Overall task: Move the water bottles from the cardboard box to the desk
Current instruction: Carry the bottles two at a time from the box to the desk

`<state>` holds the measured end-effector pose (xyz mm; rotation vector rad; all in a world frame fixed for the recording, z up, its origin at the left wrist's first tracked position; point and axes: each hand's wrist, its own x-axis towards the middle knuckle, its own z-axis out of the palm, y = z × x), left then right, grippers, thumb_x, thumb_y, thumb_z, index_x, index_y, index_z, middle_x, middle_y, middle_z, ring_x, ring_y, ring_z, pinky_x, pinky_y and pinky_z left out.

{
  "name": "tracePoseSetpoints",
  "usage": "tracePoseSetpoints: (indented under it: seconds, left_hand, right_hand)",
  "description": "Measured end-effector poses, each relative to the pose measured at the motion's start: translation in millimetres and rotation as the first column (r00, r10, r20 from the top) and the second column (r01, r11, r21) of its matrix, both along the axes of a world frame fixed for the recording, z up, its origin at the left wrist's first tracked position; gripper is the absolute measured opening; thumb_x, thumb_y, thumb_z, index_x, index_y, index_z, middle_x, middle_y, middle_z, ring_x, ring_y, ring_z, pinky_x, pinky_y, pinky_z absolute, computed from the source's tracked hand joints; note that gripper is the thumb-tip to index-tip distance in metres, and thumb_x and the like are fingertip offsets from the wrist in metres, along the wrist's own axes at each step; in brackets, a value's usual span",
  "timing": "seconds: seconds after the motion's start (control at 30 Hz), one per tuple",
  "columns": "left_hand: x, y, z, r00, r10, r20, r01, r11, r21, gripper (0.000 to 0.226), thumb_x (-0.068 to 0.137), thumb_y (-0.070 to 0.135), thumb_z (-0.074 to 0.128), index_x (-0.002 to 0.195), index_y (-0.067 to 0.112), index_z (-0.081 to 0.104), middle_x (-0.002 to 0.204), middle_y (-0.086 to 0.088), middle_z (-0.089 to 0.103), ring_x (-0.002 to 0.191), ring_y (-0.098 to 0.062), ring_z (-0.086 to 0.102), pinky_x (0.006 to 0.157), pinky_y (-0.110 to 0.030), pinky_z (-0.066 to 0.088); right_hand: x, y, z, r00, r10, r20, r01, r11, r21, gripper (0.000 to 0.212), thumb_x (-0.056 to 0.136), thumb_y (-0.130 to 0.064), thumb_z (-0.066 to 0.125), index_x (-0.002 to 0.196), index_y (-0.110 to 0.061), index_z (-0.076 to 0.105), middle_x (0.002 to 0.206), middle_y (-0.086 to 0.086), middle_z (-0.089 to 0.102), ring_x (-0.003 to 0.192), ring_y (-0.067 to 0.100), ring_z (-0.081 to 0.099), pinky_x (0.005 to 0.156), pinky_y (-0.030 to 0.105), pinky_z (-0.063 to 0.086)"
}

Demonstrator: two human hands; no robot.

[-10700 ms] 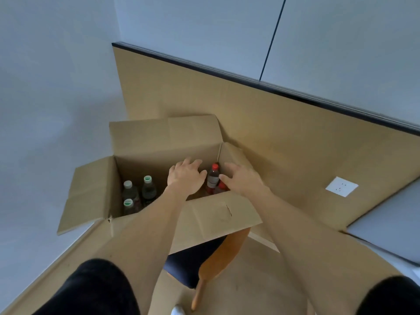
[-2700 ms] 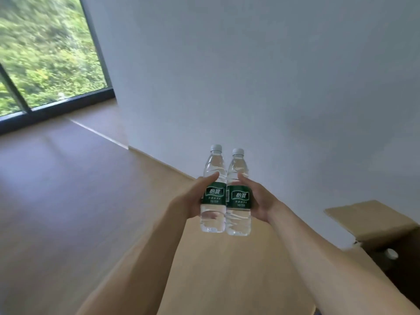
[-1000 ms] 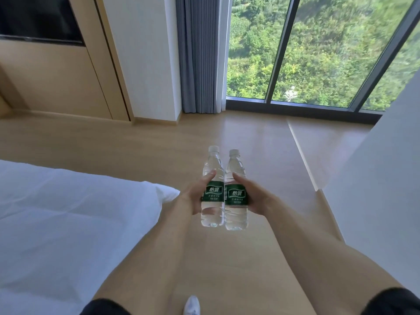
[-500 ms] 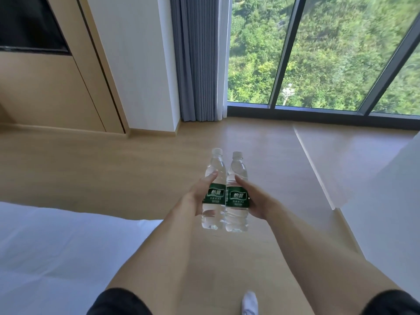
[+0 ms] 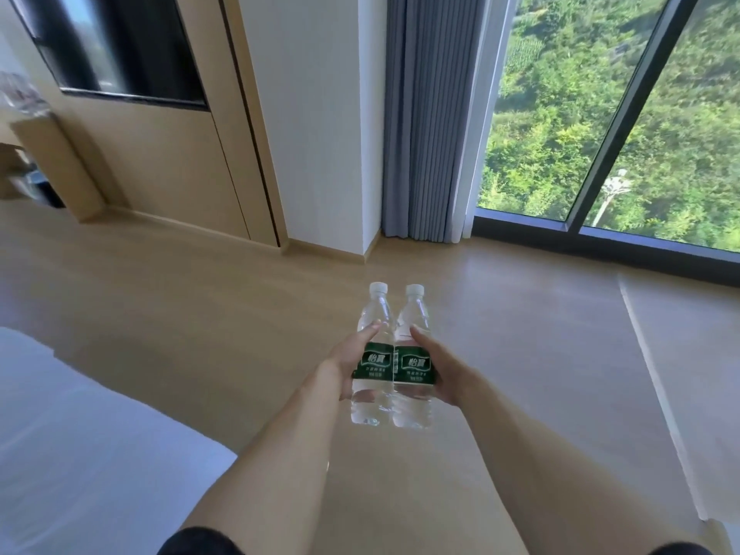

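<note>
I hold two clear water bottles with white caps and green labels upright in front of me, side by side and touching. My left hand [image 5: 347, 360] grips the left bottle [image 5: 373, 326] around its label. My right hand [image 5: 442, 368] grips the right bottle [image 5: 412, 326] the same way. Both bottles hang over the wooden floor [image 5: 200, 306]. At the far left edge stands a wooden desk [image 5: 52, 162] with blurred clear items on top. The cardboard box is out of view.
A white bed [image 5: 80, 454] fills the lower left. A black screen [image 5: 120, 46] hangs on a wood-panelled wall. A white column [image 5: 320, 114], a grey curtain [image 5: 432, 114] and a floor-to-ceiling window [image 5: 600, 114] lie ahead. A white wall [image 5: 700, 354] is at the right.
My view has swung further left, bringing the desk into sight at the far left. The bed takes more of the lower left. Both hands keep the bottles together as before.
</note>
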<state>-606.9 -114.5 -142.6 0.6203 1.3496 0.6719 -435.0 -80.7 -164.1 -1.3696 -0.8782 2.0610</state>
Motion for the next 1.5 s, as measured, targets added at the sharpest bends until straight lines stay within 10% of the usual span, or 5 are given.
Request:
tracePoseSetpoints:
  seconds: [0.3,0.67,1.1,1.5]
  left_hand:
    - [-5.8,88.6,5.1,0.978,0.16,0.13,-0.165,0.986,0.026,0.064,0.094,0.063,0.054,0.125,0.009,0.068,0.102,-0.015,0.071,0.075,-0.027,0.073,0.057,-0.034,0.059]
    - [-87.3,217.5,-21.7,0.969,0.219,0.113,-0.221,0.975,0.007,0.079,0.085,0.075,0.057,0.126,0.009,0.069,0.117,-0.018,0.071,0.101,-0.034,0.068,0.102,-0.061,0.048]
    - [-278.9,341.9,-10.1,0.914,0.388,0.116,-0.391,0.921,0.0,0.088,0.084,0.08,0.051,0.13,0.007,0.066,0.119,-0.019,0.07,0.108,-0.037,0.068,0.103,-0.057,0.048]
    - [-441.1,388.9,-10.8,0.679,0.734,0.021,-0.734,0.678,0.016,0.071,0.081,0.07,0.066,0.123,0.012,0.067,0.125,-0.02,0.069,0.113,-0.039,0.068,0.098,-0.064,0.05]
  right_hand:
    - [-11.5,120.7,2.6,0.994,0.103,0.046,-0.103,0.995,-0.01,0.067,0.089,-0.054,0.068,0.131,-0.003,0.06,0.123,0.023,0.068,0.1,0.034,0.073,0.072,0.043,0.061]
    - [-94.5,257.6,-3.0,0.981,0.179,0.075,-0.179,0.984,-0.016,0.058,0.091,-0.053,0.066,0.125,-0.006,0.062,0.103,0.019,0.074,0.085,0.032,0.075,0.065,0.041,0.061]
    - [-308.4,412.5,13.9,0.92,0.37,0.128,-0.372,0.928,-0.004,0.047,0.095,-0.057,0.058,0.109,-0.014,0.07,0.098,0.014,0.077,0.084,0.027,0.076,0.067,0.041,0.062]
    - [-508.6,493.1,7.1,0.764,0.631,0.134,-0.64,0.768,0.034,0.055,0.096,-0.056,0.056,0.126,-0.01,0.063,0.117,0.017,0.073,0.106,0.031,0.072,0.081,0.044,0.06]
